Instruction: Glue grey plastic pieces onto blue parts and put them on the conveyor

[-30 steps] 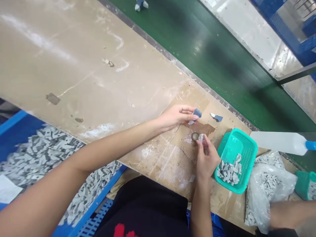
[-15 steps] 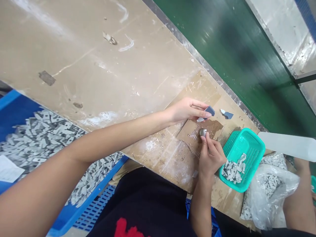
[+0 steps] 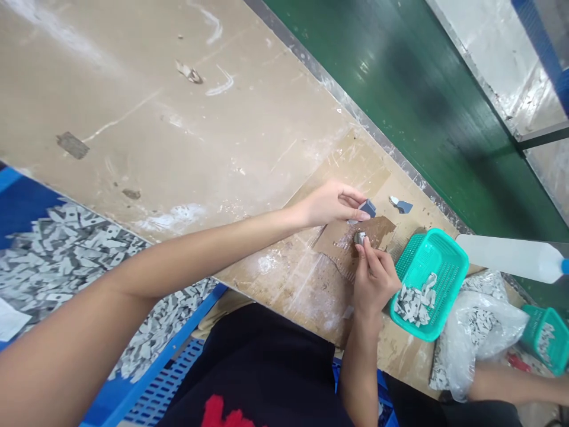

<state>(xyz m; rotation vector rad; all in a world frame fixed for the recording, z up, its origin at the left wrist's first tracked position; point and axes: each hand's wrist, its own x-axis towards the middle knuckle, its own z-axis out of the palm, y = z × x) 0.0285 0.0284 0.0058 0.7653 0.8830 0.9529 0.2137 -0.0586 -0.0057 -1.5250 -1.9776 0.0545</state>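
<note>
My left hand (image 3: 329, 204) is closed on a small blue-grey block (image 3: 368, 207), pinched between thumb and fingers above a brown cardboard piece (image 3: 326, 238). A pale bit shows beneath those fingers. My right hand (image 3: 376, 274) is closed just below it, its fingertips pinching a small grey plastic part (image 3: 360, 237) with a dark end. The two held things are close but apart. Beyond my left hand lies a blue-grey piece with a white end (image 3: 402, 205). Beside my right hand stands a green basket (image 3: 462, 264) holding several small grey parts (image 3: 415, 303).
A blue bin (image 3: 178, 332) full of grey parts stands at left below the table (image 3: 146, 130). At right are a clear bag of parts (image 3: 453, 356), a white bottle (image 3: 511, 258), another green basket (image 3: 528, 332) and another person's forearm (image 3: 515, 384). A green surface (image 3: 400, 107) runs behind.
The view has shifted slightly. My left hand has tilted the blue-grey block, and both hands stay close together. The other person's forearm has moved lower, and the second green basket shows more fully.
</note>
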